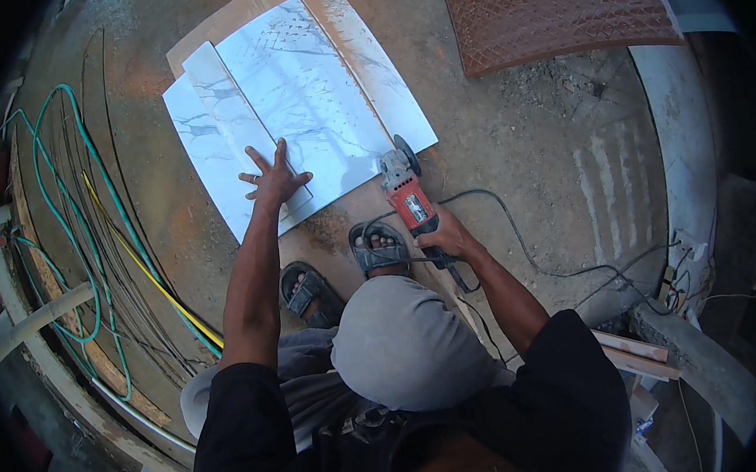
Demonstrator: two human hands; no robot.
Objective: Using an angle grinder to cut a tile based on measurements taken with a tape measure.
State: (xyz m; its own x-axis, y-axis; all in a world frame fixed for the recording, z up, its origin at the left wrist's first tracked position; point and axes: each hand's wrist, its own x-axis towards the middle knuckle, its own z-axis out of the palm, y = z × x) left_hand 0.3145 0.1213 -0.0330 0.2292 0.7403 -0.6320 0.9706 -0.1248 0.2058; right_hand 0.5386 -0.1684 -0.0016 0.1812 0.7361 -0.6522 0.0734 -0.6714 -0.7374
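Note:
A large white marble-look tile [297,84] lies on cardboard [186,41] on the concrete floor, with a narrow matching strip [226,102] on its left part. My left hand [274,180] presses on the strip's near end, fingers spread. My right hand [446,236] is wrapped round the handle of a red and grey angle grinder [411,206], whose disc [406,153] is at the tile's near right edge, at the end of a dusty brown line running along the tile. I cannot tell whether the disc touches it or spins.
A brown textured panel [555,4] lies at the back right. Green hoses [93,168], a yellow hose [153,278] and wires run along the left. A black cord [529,260] crosses the floor at right. My sandalled feet [377,245] are below the tile. Wood pieces [631,350] lie at lower right.

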